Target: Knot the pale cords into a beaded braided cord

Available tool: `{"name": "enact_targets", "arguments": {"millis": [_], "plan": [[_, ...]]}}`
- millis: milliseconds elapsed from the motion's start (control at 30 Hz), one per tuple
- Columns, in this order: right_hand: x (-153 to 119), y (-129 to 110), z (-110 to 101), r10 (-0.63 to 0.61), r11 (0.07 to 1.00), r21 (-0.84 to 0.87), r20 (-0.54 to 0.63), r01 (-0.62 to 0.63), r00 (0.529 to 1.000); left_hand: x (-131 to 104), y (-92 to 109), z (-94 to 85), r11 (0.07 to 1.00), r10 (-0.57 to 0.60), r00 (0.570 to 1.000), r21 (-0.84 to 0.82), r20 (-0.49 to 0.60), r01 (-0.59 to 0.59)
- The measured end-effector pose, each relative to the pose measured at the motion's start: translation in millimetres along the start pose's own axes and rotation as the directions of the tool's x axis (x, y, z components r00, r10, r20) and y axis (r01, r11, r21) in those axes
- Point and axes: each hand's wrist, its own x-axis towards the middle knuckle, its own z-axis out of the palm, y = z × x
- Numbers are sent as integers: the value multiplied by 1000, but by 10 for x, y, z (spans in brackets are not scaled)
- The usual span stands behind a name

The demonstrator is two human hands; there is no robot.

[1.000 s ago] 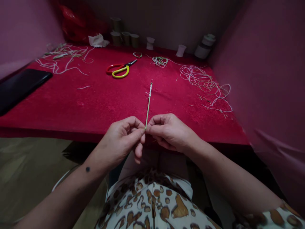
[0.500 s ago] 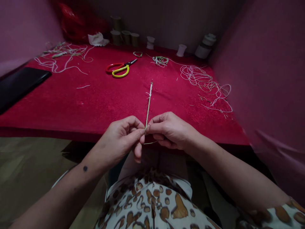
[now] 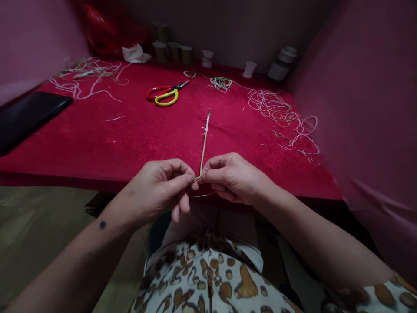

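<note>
A thin braided cord (image 3: 203, 148), white at its far end and pale green nearer me, stretches from the red cloth toward my hands. My right hand (image 3: 230, 176) pinches its near end between thumb and fingertips. Just to the left, my left hand (image 3: 171, 187) is closed in a pinch on thin green strands (image 3: 197, 178) that come off the cord's near end; its lower fingers hang loosely. One loose green cord end (image 3: 204, 195) pokes out below my right hand.
Red-and-yellow-handled scissors (image 3: 167, 94) lie beyond my hands on the red cloth (image 3: 146, 139). Tangled pale cord (image 3: 273, 104) spreads at right, another tangle (image 3: 93, 71) at left. A dark phone-like slab (image 3: 32, 115) lies far left. Thread spools (image 3: 174, 52) and a white bottle (image 3: 282, 64) stand behind.
My left hand has drawn a little to the left, away from my right hand, and short strands now show between them. The right hand has stayed nearly in place.
</note>
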Motion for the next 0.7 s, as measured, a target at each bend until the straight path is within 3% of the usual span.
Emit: {"name": "enact_targets", "arguments": {"millis": [133,200,267,333,467,567,700], "plan": [[12,-3,30,-2,1000,18,-26,3,1000,-16,-29,9,950,147,978,295,-145,-99],[15,7,51,-8,1000,21,-36,9,999,-49,-58,35,832,312,923,533,-225,-152],[15,21,71,-16,1000,17,-49,17,999,-103,-96,82,703,434,870,692,-236,-163],[14,36,86,-27,999,24,-60,28,998,-166,-144,147,650,475,856,737,-204,-185],[11,59,79,-30,997,65,-49,33,998,-229,-269,266,668,472,865,710,-171,-224],[11,68,48,-29,997,77,-20,31,999,-195,-368,307,640,521,833,731,-187,-236],[15,79,20,-49,997,65,-10,50,999,-129,-449,349,535,609,776,807,-164,-249]]}}
